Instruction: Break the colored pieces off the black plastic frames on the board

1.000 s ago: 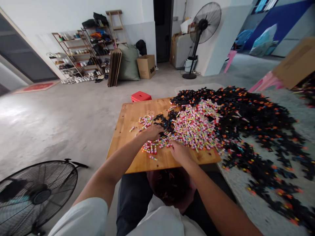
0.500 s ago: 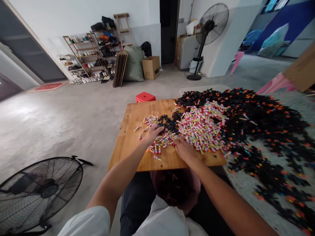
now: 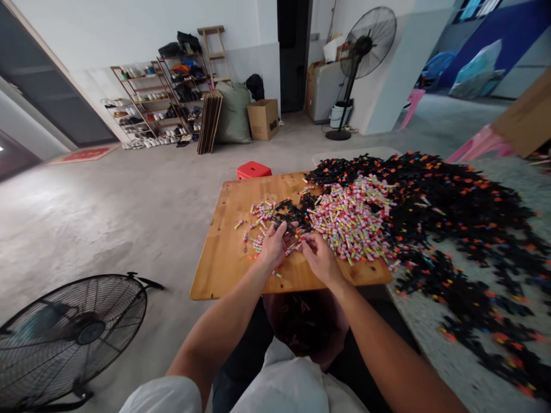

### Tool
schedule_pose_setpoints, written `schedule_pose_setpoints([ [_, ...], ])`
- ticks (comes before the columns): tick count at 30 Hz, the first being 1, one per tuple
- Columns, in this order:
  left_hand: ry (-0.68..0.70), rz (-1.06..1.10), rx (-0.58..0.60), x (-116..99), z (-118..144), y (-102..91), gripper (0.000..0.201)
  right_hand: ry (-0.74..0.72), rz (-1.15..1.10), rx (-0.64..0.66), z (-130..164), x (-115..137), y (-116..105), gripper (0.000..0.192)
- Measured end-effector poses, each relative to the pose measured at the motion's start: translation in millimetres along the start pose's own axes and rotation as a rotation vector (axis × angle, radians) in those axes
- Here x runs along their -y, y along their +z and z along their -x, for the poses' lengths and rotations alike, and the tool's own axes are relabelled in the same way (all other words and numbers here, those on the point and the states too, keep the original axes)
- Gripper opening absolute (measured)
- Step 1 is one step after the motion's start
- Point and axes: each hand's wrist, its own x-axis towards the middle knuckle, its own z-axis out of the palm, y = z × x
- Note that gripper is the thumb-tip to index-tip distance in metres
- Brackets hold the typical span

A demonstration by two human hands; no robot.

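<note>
Over the wooden table, my left hand is closed around a black plastic piece, held thumb on top. Close beside it, my right hand pinches what looks like a small printed tube, mostly covered by the fingertips. The two hands nearly meet at the black piece. A heap of small pink, white and yellow tubes lies just beyond my right hand. Several more black pieces lie between that heap and a looser scatter of tubes beyond my left hand.
The wooden table stands before my lap, with a dark red container under its near edge. To the right spreads a big pile of black pieces with orange tips. A floor fan is at left, a red stool behind.
My left hand has lifted a black piece from the table and come nearer to me. My right hand has risen from the tubes, and its fingertips are now beside the black piece.
</note>
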Motion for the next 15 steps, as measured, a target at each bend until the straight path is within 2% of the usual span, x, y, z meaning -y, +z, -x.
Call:
schedule_pose_setpoints([
  [3, 0.014, -0.127, 0.083, -6, 12, 5.7, 0.042, 0.001, -0.168, -0.129, 2, 9, -9, 0.032],
  [5, -0.003, -0.248, 0.180, -14, 21, 8.7, 0.038, 0.016, -0.235, -0.159, 0, 15, -19, 0.034],
  [10, -0.139, -0.483, 0.417, -35, 38, 19.5, 0.029, 0.064, -0.423, -0.077, -4, 28, -36, 0.033],
  [13, -0.128, -0.559, 0.486, -45, 44, 27.4, 0.021, 0.097, -0.459, -0.029, -2, 32, -36, 0.033],
  [15, -0.117, -0.603, 0.512, -49, 46, 30.8, 0.026, 0.101, -0.434, -0.029, -1, 32, -35, 0.034],
])
